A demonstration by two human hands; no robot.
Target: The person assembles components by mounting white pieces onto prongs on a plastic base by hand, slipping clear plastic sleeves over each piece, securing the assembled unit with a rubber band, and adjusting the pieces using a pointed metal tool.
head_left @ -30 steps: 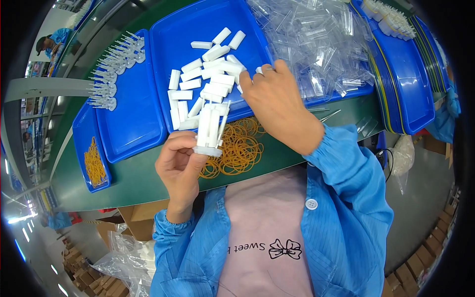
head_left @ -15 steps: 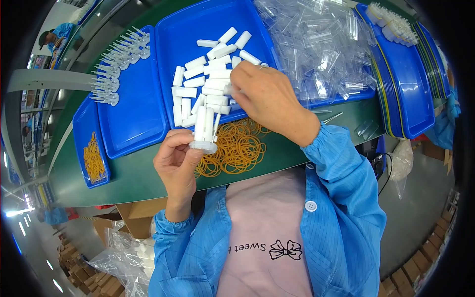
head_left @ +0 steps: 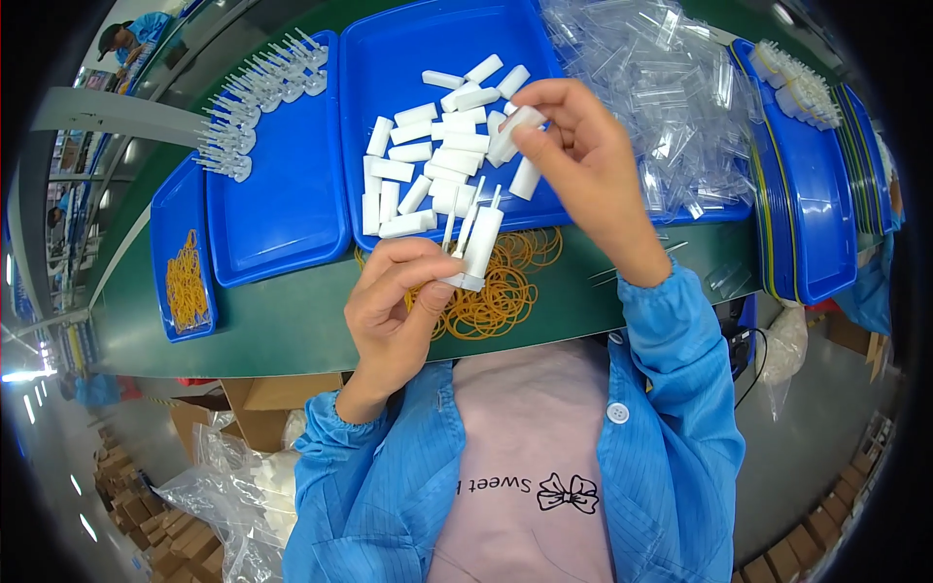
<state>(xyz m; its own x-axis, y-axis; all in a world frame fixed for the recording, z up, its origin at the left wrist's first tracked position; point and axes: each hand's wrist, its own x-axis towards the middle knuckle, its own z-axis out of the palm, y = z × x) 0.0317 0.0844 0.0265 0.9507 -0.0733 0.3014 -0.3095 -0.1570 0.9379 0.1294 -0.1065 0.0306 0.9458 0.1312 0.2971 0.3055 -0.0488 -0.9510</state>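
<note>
My left hand (head_left: pixel 403 296) pinches a small pale plastic base (head_left: pixel 465 281) above the table's near edge. Thin prongs (head_left: pixel 470 222) stand up from it, and a white block (head_left: pixel 483 241) is fitted upright beside them. Between thumb and fingers of my right hand (head_left: pixel 588 165) is another white block (head_left: pixel 515 134), raised over the tray. A further white block (head_left: pixel 525 179) shows just below that hand; whether it is held or lying there I cannot tell. Many loose white blocks (head_left: pixel 445 146) lie in the middle blue tray (head_left: pixel 389 68).
Yellow rubber bands (head_left: pixel 496 306) are heaped on the green table (head_left: pixel 292 330), more in a narrow tray (head_left: pixel 163 243). Pronged bases (head_left: pixel 258 92) line the left tray (head_left: pixel 277 214). Clear plastic pieces (head_left: pixel 646 97) fill the right side, beside stacked blue trays (head_left: pixel 816 204). A person (head_left: pixel 136 39) sits far left.
My right hand has lifted away from the heap, up and to the right, with a white block. My left hand has moved right and tilted the base.
</note>
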